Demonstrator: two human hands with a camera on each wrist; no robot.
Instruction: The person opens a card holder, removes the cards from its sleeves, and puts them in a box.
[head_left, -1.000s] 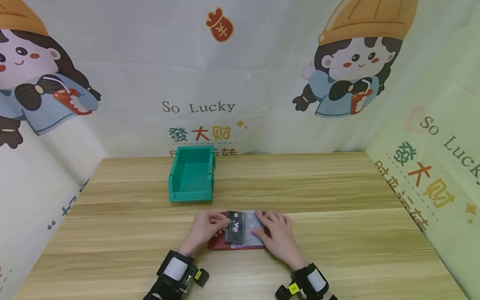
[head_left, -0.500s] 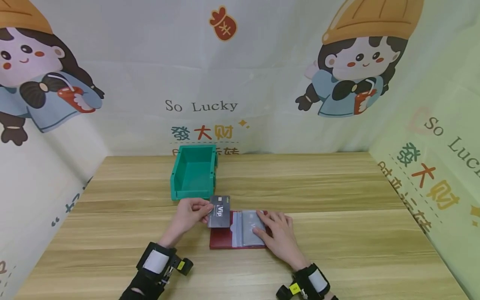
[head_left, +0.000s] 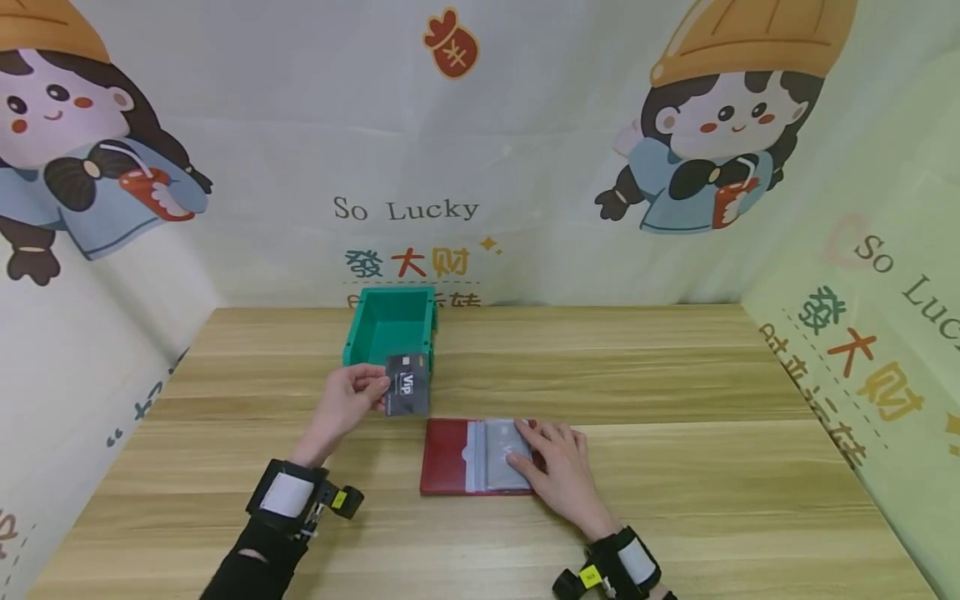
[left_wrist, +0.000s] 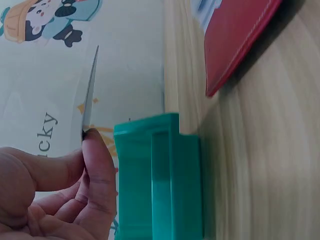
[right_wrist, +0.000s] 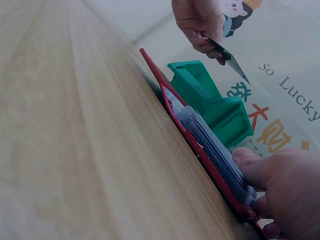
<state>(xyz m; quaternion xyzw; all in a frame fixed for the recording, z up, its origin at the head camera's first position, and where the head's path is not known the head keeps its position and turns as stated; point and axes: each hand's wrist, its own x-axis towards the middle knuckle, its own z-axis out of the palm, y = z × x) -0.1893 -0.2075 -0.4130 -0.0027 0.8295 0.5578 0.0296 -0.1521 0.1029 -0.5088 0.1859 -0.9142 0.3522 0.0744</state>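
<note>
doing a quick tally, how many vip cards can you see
1: the card, held up by the left hand. More may be hidden in the sleeves of the red wallet.

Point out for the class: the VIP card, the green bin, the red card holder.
VIP card [head_left: 407,385], head view: the lettering on its face.
Green bin [head_left: 393,325], head view: its inside surface.
Red card holder [head_left: 446,457], head view: its bare red flap.

Base: wood-grain tbl. [head_left: 675,467] Rear: white backdrop [head_left: 540,158] w/ L cartoon fig. [head_left: 82,142], R cartoon fig. [head_left: 723,150]; btwn., red pouch motif [head_left: 452,43] above "So Lucky" txt. [head_left: 406,209] R side: greenish panel [head_left: 900,192].
</note>
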